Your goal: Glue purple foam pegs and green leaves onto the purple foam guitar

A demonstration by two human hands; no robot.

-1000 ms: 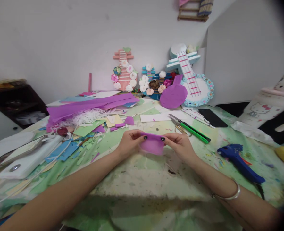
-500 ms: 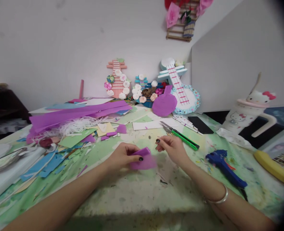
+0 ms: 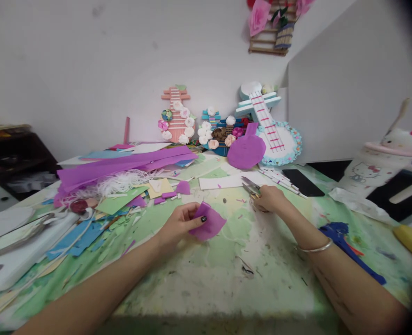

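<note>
My left hand point(image 3: 183, 221) pinches a small piece of thin purple paper point(image 3: 211, 224) between thumb and fingers, above the middle of the table. The paper is folded over at its top, and its wider part hangs toward the right. Farther to the right, my right hand point(image 3: 271, 198) is closed around the gold handles of a pair of scissors point(image 3: 250, 184). Their blades point away to the upper left and lie close to a white strip point(image 3: 223, 181). Most of the right fingers are hidden behind the back of the hand.
Purple sheets point(image 3: 122, 165), white shreds point(image 3: 111, 184) and coloured paper scraps cover the left side. Decorated instrument models, including a purple shape point(image 3: 247, 151), stand along the wall. At right are a phone point(image 3: 302, 182), a blue glue gun point(image 3: 352, 251) and a large cup point(image 3: 368, 170).
My right hand has moved right and forward from beside the paper onto the scissors, covering the green cutter. The purple paper's lower part now hangs more spread out. The view has turned slightly left.
</note>
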